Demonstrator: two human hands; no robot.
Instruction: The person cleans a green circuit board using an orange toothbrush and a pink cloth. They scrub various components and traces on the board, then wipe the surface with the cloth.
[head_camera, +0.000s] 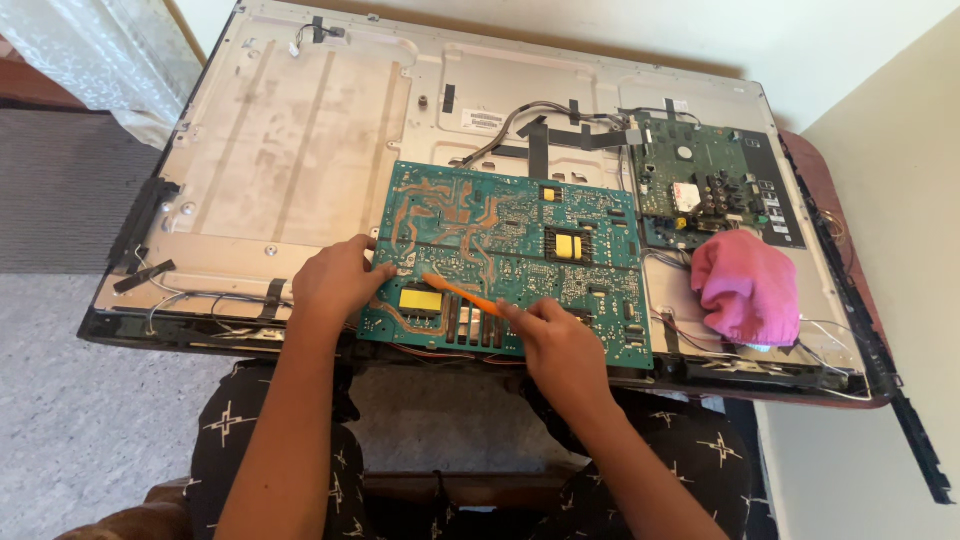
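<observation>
Head view, circuit board: a large teal-green circuit board (510, 255) lies solder side up on the grey metal back of an opened flat-screen panel (300, 140), towards the panel's near edge and just in front of the person's lap.
Board surface: copper-coloured traces sweep across its left part; fine pale solder points and printed lines cover the rest; yellow patches show at the lower left, the centre and near the top edge; dark slots run along the near edge.
Board lie: it sits flat but slightly skewed, its right end nearer the camera than its left.
Left hand: the left hand (338, 280) rests on the board's left edge, fingers curled over it and thumb on the surface, gripping the board.
Right hand: the right hand (560, 345) is closed round the handle end of a thin orange tool (462, 295), pinched between thumb and fingers.
Orange tool: it slants up and left from the right hand, its tip touching the board near the left thumb.
Second board: a smaller dark green board (700, 180) is fixed at the panel's far right, well apart from the hands.
Cloth: a crumpled pink cloth (748, 288) lies just right of the big board.
Cables: black cables (540, 125) run across the panel behind the board.
</observation>
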